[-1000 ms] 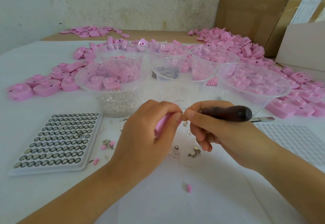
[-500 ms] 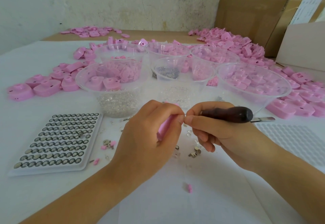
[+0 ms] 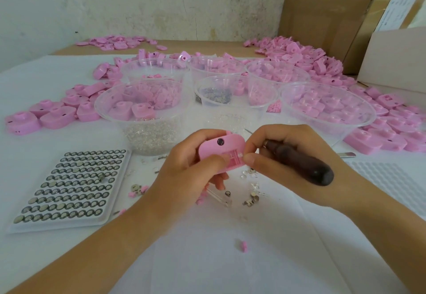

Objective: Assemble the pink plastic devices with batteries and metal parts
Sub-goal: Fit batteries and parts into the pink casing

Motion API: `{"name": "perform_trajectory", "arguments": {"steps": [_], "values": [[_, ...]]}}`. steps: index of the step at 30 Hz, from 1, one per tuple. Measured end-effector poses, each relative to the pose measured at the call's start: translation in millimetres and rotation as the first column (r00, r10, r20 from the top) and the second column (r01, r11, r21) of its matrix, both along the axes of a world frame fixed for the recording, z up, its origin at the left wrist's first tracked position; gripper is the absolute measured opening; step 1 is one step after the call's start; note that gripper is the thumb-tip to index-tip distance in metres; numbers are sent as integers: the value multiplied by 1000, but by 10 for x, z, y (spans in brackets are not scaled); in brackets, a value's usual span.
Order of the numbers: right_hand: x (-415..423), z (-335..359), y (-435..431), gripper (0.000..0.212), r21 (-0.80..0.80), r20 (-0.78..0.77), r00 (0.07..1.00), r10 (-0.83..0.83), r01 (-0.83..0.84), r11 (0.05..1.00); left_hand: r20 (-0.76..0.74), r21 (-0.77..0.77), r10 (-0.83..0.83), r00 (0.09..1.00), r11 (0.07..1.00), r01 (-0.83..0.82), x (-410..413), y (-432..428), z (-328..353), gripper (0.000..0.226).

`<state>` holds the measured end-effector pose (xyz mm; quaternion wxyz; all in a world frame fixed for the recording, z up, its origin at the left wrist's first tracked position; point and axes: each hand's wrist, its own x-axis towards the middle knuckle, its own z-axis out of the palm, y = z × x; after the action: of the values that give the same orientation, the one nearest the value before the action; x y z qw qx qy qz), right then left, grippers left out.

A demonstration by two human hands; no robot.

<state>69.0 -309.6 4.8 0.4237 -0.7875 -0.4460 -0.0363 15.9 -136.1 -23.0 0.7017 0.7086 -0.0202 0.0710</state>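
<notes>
Head view showed the left hand gripping a pink device above the white surface, while the right hand clutched a dark-handled tool, fingertips touching the device's edge.

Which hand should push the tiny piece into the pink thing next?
Probably the right hand: its fingertips touch the open slot of the pink device, with the dark-handled tool tucked in its palm. The left hand is busy gripping the device.
</notes>
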Motion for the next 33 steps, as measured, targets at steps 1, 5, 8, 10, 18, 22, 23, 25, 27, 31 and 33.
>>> {"name": "perform_trajectory", "arguments": {"steps": [1,5,8,10,18,22,23,25,27,31,33], "values": [[-4,-5,7,8,-22,30,1000,-3,4,1000,0,-10,-19,1000,1000,19,2,4,-3,30],[-8,-39,38,17,-87,87,996,-17,25,996,1,28,-60,998,998,60,3,12,-16,32],[-12,-51,45,8,-151,118,993,-17,35,988,7,101,-78,997,992,77,-5,12,-29,29],[-17,-49,45,6,-178,139,990,-23,48,983,13,129,-82,997,988,79,-15,6,-30,27],[-53,-38,53,5,-261,221,975,-35,93,961,28,177,-96,995,980,89,-31,-9,-28,29],[-60,-41,56,5,-254,224,971,-79,136,957,39,215,-101,994,972,90,-25,-3,-36,28],[-59,-44,58,9,-246,222,970,-95,150,958,37,227,-91,995,971,80,-22,1,-41,28],[-61,-55,66,16,-223,208,970,-124,170,960,26,233,-69,997,971,61,-18,5,-44,27],[-74,-70,75,16,-186,195,969,-152,189,964,16,226,-60,998,973,55,-19,3,-38,26],[-75,-80,93,17,-120,172,963,-209,231,965,-27,167,-47,999,985,51,-15,-19,-34,28],[-69,-73,95,15,-82,107,968,-226,235,969,-67,115,-40,997,992,47,-1,-21,-34,31]]}}
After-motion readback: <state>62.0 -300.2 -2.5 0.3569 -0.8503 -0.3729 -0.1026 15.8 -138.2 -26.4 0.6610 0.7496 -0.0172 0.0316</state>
